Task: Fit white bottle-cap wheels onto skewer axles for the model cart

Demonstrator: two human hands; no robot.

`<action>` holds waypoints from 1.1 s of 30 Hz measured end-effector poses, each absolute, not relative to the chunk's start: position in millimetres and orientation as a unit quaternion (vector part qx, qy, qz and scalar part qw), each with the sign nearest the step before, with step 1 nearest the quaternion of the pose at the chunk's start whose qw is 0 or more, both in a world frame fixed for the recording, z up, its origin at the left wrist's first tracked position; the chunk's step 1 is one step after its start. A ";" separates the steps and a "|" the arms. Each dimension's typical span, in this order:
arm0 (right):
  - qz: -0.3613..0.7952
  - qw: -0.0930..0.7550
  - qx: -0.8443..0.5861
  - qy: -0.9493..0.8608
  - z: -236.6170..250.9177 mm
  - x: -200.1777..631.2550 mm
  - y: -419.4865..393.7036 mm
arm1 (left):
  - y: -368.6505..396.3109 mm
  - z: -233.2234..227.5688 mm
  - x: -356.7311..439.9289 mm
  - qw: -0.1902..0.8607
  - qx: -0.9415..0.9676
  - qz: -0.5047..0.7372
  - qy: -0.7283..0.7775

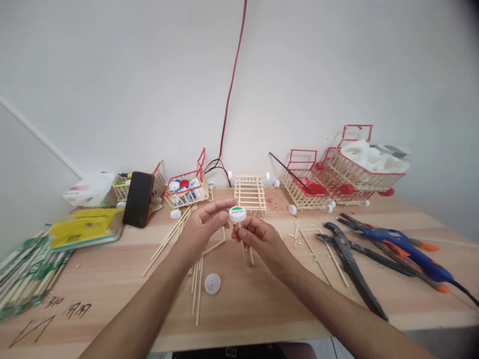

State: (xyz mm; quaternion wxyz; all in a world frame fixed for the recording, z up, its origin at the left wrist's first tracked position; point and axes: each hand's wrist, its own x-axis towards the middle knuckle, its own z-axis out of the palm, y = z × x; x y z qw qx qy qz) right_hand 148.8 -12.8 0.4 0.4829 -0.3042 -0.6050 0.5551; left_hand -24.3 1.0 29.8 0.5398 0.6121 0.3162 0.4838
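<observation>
The work in hand looks like fitting a white bottle cap onto the end of a thin wooden stick — a wheel on an axle, by the look of the little carts at the back; to do it well, I judge the stick should meet the middle of the cap and stand square to it, with both hands steady and held close together above the table so nothing tilts.

The right hand is closed around the stick, fingers curled and thumb pressed in, holding it upright just under the cap; the left hand is half open, its thumb and forefinger pinched on the cap's rim while the other fingers stay loosely bent. The cap sits between the two hands, in the air over the middle of the table, its printed top facing up; whether it already sits firmly on the stick cannot be told.

Below the hands lie loose sticks and a second cap; to the right — well apart — rest pliers and a blue glue gun; a bare stick frame stands just behind the hands.
</observation>
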 end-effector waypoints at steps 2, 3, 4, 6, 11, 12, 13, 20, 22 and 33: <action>0.552 0.486 -0.305 -0.605 0.8 148.9 -13.1 | 0.5 30.9 -23.6 0.534 0.612 0.491 0.314; 0.550 0.486 -0.306 -0.606 0.9 148.8 -13.2 | 0.3 31.4 -23.3 0.532 0.612 0.495 0.313; 0.549 0.487 -0.306 -0.607 1.0 148.6 -13.1 | 0.2 31.9 -23.0 0.529 0.612 0.498 0.313; 0.545 0.490 -0.304 -0.609 1.1 148.2 -13.0 | 0.0 32.3 -22.8 0.528 0.610 0.501 0.313; 0.542 0.489 -0.309 -0.610 1.5 146.9 -12.7 | -0.1 31.0 -22.9 0.522 0.613 0.498 0.322; 0.541 0.487 -0.312 -0.611 1.7 146.8 -12.8 | -0.1 30.6 -22.9 0.521 0.614 0.497 0.324; 0.540 0.485 -0.315 -0.611 1.8 146.8 -13.0 | -0.1 30.3 -22.9 0.523 0.614 0.495 0.324; 0.549 0.475 -0.323 -0.607 2.8 147.0 -14.4 | 0.0 31.0 -21.5 0.514 0.618 0.489 0.339; 0.550 0.472 -0.326 -0.607 3.2 146.8 -14.5 | -0.2 31.7 -20.9 0.506 0.622 0.487 0.347; 0.560 0.468 -0.325 -0.601 3.0 146.3 -14.8 | -1.7 35.6 -18.5 0.506 0.612 0.495 0.353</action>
